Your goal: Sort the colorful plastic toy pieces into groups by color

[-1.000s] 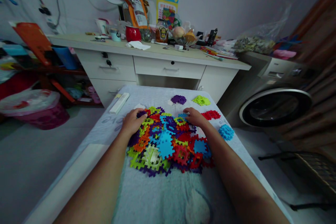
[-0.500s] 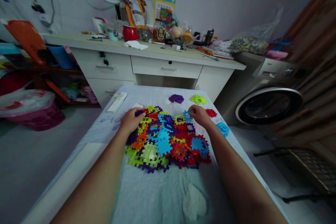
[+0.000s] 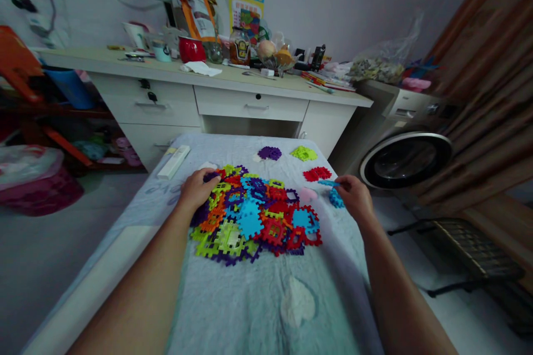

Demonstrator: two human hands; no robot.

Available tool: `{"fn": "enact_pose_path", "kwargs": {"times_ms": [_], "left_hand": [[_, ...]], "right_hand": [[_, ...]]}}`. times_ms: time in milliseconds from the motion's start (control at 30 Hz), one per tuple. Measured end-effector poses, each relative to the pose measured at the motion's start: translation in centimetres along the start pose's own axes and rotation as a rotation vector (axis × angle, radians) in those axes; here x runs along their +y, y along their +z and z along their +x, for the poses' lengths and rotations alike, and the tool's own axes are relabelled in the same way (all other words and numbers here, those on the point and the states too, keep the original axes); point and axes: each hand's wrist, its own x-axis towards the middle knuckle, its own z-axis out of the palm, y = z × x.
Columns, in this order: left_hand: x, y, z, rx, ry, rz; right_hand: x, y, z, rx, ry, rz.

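Note:
A heap of toothed plastic building tiles [image 3: 250,219] in red, blue, purple, orange and lime lies on the cloth-covered table. My left hand [image 3: 197,191] is at the heap's far left edge, its thumb and fingers closed on a purple tile [image 3: 210,176]. Pinched in my right hand [image 3: 355,195] is a light blue tile [image 3: 328,182], seen nearly edge-on. It is held just above a small blue pile [image 3: 336,198], which the hand partly covers. Close by are a red pile [image 3: 317,173], a lime pile [image 3: 303,153] and a purple pile [image 3: 269,153].
A long white box [image 3: 174,162] lies at the table's far left. Beyond stands a white desk [image 3: 250,97] crowded with a jar, a red pot and papers. To the right are a washing machine [image 3: 406,158] and a dark-framed rack [image 3: 462,249].
My right hand has moved right with the blue tile, from the heap's edge to the blue pile. My left hand stays at the heap. The whole view has shifted slightly.

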Motion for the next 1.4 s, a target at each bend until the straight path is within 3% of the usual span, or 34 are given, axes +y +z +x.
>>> {"fn": "enact_pose_path", "kwargs": {"times_ms": [200,433,533,667,800,867,967,1167,1300,1400], "left_hand": [[0.2,-0.1,0.0,-0.002,0.001,0.004],[0.1,-0.1,0.0,0.006,0.004,0.008],[0.1,-0.1,-0.1,0.011,0.001,0.005],[0.1,-0.1,-0.1,0.014,0.003,0.001],[0.1,-0.1,-0.1,0.0,0.005,0.0],[0.1,-0.1,-0.1,-0.002,0.007,-0.004],[0.1,0.0,-0.1,-0.001,0.011,-0.007],[0.2,-0.1,-0.1,0.005,-0.003,0.004],[0.4,-0.1,-0.2,0.013,0.0,0.002],[0.5,-0.2,-0.3,0.01,-0.012,-0.003]], "right_hand": [[2.8,-1.8,-1.3,0.127,0.035,-0.19],[4.0,-1.2,-2.1,0.03,-0.06,-0.315],[4.3,-1.2,-2.1,0.056,-0.056,-0.356],[3.2,-0.8,-2.3,0.137,-0.066,-0.343],[0.3,0.8,-3.1,0.161,-0.208,-0.252],[-1.3,1.8,-3.7,0.081,-0.301,-0.16],[-3.1,3.1,-4.4,-0.151,-0.399,-0.038],[-3.6,3.6,-5.1,-0.525,-0.462,0.008],[-3.5,3.1,-5.2,-0.614,-0.417,-0.053],[-3.6,3.0,-5.3,-0.587,-0.404,-0.016]]}}
